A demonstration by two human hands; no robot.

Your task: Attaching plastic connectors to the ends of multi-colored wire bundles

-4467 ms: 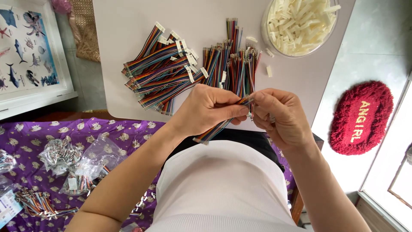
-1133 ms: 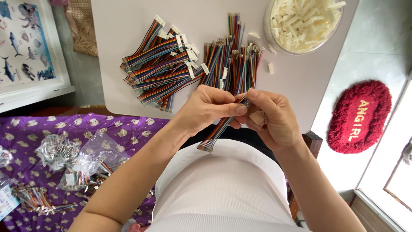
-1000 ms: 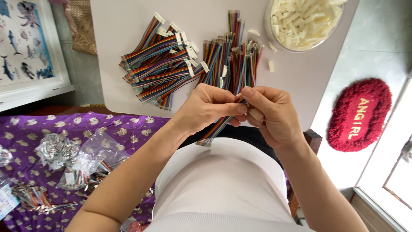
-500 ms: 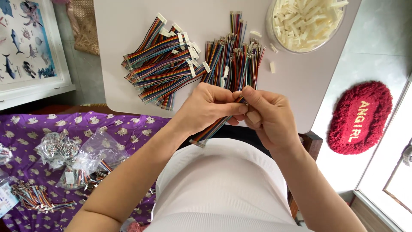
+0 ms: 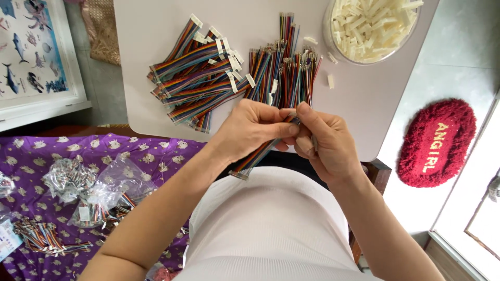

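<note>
Over the near edge of the white table (image 5: pixel 156 62), both hands meet on one rainbow ribbon cable (image 5: pixel 255 156). Left hand (image 5: pixel 250 130) pinches its upper end between thumb and fingers; right hand (image 5: pixel 325 143) closes on that same end from the other side, fingertips touching the left's. Cable slants down and left from the grip, its free end hanging just above the white shirt (image 5: pixel 271 224). Behind the hands lie a fanned pile of cables with white plugs (image 5: pixel 195 73) and, beside it, a bundle with bare ends (image 5: pixel 289 67). A clear bowl of white plastic housings (image 5: pixel 372 26) sits at the table's far right. Bagged cables (image 5: pixel 99 192) rest on purple cloth (image 5: pixel 130 151) at left.
</note>
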